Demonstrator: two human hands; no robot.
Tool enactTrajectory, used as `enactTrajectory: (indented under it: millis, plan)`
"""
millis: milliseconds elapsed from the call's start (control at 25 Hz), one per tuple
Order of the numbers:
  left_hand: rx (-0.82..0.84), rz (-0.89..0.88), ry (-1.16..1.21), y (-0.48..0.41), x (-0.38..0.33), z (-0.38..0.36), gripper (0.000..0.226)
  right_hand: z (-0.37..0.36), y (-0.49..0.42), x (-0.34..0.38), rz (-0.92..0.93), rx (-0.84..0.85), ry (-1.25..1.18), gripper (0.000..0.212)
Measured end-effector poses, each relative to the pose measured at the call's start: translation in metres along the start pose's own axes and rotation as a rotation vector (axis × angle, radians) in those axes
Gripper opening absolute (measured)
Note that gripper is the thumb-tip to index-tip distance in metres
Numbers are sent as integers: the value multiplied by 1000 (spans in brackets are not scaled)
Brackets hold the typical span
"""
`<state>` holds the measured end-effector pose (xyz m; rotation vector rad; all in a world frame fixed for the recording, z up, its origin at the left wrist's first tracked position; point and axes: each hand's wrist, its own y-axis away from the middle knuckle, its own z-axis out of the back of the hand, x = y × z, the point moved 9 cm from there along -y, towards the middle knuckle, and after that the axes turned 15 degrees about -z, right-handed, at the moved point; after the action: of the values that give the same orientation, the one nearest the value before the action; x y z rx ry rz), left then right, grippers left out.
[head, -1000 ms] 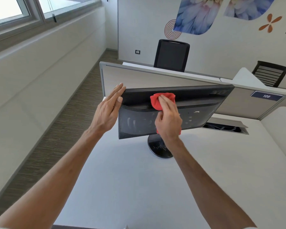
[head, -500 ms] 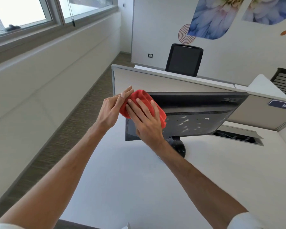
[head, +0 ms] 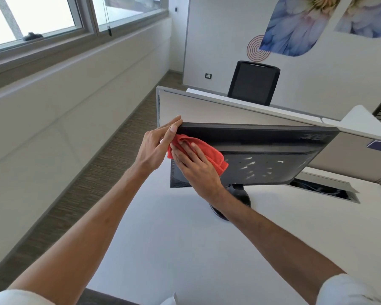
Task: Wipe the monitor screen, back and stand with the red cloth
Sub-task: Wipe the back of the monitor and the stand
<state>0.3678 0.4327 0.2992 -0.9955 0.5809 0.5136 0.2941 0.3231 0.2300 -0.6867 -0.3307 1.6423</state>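
**A:** Head view, first entry?

**B:** Monitor [head: 268, 148]: black, back panel facing the camera, logo at the upper right corner. Pale smears show on the panel to the right of the right fingers.

**A:** Left hand?

**B:** Left hand [head: 154, 150]: fingers [head: 171, 126] straight and pressed together, lying flat along the monitor's upper left corner. The thumb tip touches the back edge there.

**A:** Right hand?

**B:** Right hand [head: 197, 170]: fingers [head: 184, 151] straight and slightly spread, pressing flat on the cloth. The thumb is hidden, so its position cannot be told.

**A:** The cloth?

**B:** Red cloth [head: 210, 150]: bunched, lying against the left part of the back panel. It sits under the right fingers and just below the left thumb tip. It pokes out past the right fingertips and along the hand's right side.

**A:** Stand?

**B:** Stand [head: 241, 198]: round black base on the white desk [head: 174, 243], below the right fingers. The right wrist and forearm partly cover it.

**A:** Surroundings?

**B:** Grey partition [head: 207, 108]: upright, directly beyond the left fingertips. Black office chair [head: 253, 82]: farther behind it. Open cable hatch [head: 323, 190]: in the desk, well to the right of both hands. Window [head: 42, 16]: upper left.
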Motion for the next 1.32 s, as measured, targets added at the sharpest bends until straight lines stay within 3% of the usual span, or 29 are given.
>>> enactTrajectory:
  millis: [240, 400, 480, 680, 880, 1040, 1200, 1320]
  plan:
    - [-4, 20, -27, 2, 4, 3, 45, -16, 10, 10, 160, 31, 60, 76]
    - [-3, 2, -37, 1, 1, 1, 43, -59, 63, 31, 422, 139, 278, 67]
    - [-4, 6, -31, 4, 4, 1, 43, -55, 74, 31, 478, 157, 269, 63]
    - [-6, -17, -15, 4, 3, 0, 44, 31, 12, -3, 206, -186, -64, 47]
    - [-27, -3, -50, 4, 8, 0, 46, -17, 5, 2, 212, 6, 23, 76]
    - [-16, -3, -68, 4, 9, -1, 45, -55, 47, 16, 352, 39, 113, 68]
    - [-11, -6, -87, 4, 9, -1, 47, -95, 83, 18, 418, 212, 195, 76]
    - [3, -14, -122, 4, 10, 0, 47, -87, 78, 19, 399, 177, 163, 70]
